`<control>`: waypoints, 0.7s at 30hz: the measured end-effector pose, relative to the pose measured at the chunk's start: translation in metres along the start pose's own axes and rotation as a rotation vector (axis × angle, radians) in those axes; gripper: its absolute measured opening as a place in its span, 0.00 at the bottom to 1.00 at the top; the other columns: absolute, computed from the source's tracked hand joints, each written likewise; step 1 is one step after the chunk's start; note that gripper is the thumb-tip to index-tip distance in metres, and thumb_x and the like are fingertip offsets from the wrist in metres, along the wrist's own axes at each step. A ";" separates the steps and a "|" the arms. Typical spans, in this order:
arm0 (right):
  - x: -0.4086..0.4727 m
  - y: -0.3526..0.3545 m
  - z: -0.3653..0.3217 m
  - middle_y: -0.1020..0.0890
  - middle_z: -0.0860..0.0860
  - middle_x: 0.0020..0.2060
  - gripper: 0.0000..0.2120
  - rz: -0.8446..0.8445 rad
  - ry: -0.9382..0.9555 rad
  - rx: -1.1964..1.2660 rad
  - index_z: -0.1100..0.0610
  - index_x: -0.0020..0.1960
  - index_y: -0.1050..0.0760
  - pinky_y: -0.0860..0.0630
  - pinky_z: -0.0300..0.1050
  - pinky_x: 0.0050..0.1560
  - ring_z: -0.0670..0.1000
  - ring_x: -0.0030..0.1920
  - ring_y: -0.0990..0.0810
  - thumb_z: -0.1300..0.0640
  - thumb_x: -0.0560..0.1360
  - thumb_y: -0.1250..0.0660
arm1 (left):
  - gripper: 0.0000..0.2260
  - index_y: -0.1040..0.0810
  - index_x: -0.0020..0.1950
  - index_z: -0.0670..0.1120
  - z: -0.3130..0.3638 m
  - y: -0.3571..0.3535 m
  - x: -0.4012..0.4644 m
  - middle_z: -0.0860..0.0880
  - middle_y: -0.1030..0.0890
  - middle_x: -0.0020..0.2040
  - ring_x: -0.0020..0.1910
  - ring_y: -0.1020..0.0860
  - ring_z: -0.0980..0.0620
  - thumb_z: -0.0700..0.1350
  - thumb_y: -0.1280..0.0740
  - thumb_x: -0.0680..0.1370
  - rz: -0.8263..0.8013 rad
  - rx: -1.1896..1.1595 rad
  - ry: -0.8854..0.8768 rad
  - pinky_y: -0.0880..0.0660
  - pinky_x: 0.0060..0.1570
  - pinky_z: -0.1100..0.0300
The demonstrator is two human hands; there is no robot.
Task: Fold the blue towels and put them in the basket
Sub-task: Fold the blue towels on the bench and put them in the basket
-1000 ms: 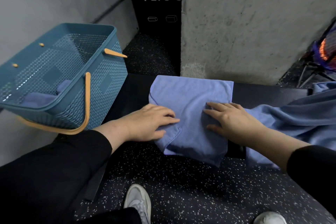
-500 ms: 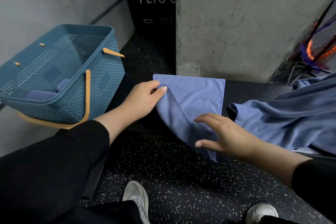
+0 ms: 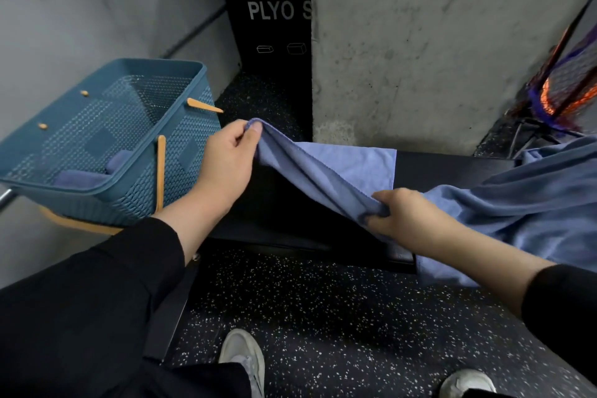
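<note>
Blue towel held by two corners above the table

The left hand (image 3: 227,160) pinches one corner of the blue towel (image 3: 336,171); the right hand (image 3: 403,215) grips the opposite end, fingers curled. The basket (image 3: 106,145) sits left, beside the dark table (image 3: 452,168).

blue towel (image 3: 326,168) part-folded, lifted off black bench (image 3: 452,168), stretched between two corners. more blue towels (image 3: 523,203) heaped at right on bench. teal basket (image 3: 106,142), orange handles, left, folded towels (image 3: 87,176) inside.
</note>
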State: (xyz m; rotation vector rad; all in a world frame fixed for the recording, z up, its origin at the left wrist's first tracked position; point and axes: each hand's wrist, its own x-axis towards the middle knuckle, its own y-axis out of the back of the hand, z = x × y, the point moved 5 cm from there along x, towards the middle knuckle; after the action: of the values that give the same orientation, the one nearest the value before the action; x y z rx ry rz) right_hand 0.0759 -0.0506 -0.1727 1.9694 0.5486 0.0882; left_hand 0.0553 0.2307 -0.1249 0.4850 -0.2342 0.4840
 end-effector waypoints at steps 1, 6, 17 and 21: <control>0.000 0.006 0.005 0.28 0.49 0.27 0.16 -0.002 -0.005 0.018 0.55 0.35 0.31 0.37 0.38 0.29 0.49 0.30 0.31 0.50 0.77 0.31 | 0.17 0.30 0.40 0.35 -0.003 0.003 -0.002 0.50 0.33 0.32 0.31 0.36 0.59 0.45 0.38 0.84 -0.011 0.004 0.004 0.38 0.34 0.59; -0.018 0.039 0.015 0.27 0.45 0.25 0.17 0.024 0.093 0.252 0.57 0.35 0.25 0.34 0.38 0.32 0.44 0.28 0.32 0.48 0.76 0.28 | 0.17 0.30 0.39 0.38 -0.019 0.016 -0.015 0.49 0.30 0.32 0.33 0.33 0.57 0.47 0.39 0.84 -0.128 0.100 0.017 0.36 0.37 0.55; -0.053 0.046 0.017 0.28 0.46 0.32 0.15 -0.284 0.077 0.664 0.52 0.37 0.23 0.32 0.34 0.34 0.43 0.34 0.32 0.50 0.81 0.37 | 0.18 0.20 0.54 0.38 -0.025 0.020 -0.057 0.41 0.16 0.52 0.53 0.20 0.45 0.52 0.38 0.83 -0.571 -0.116 0.412 0.28 0.56 0.49; -0.053 0.046 0.006 0.27 0.48 0.31 0.15 -0.315 0.056 0.704 0.55 0.39 0.22 0.33 0.37 0.31 0.46 0.32 0.32 0.50 0.81 0.36 | 0.12 0.18 0.56 0.41 -0.028 0.017 -0.069 0.41 0.14 0.54 0.52 0.15 0.49 0.42 0.40 0.84 -0.636 -0.351 0.657 0.20 0.51 0.59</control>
State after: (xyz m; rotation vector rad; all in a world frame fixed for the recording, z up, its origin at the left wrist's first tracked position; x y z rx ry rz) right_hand 0.0456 -0.0937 -0.1259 2.5263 1.0202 -0.2855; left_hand -0.0104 0.2311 -0.1645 0.0241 0.4569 -0.0428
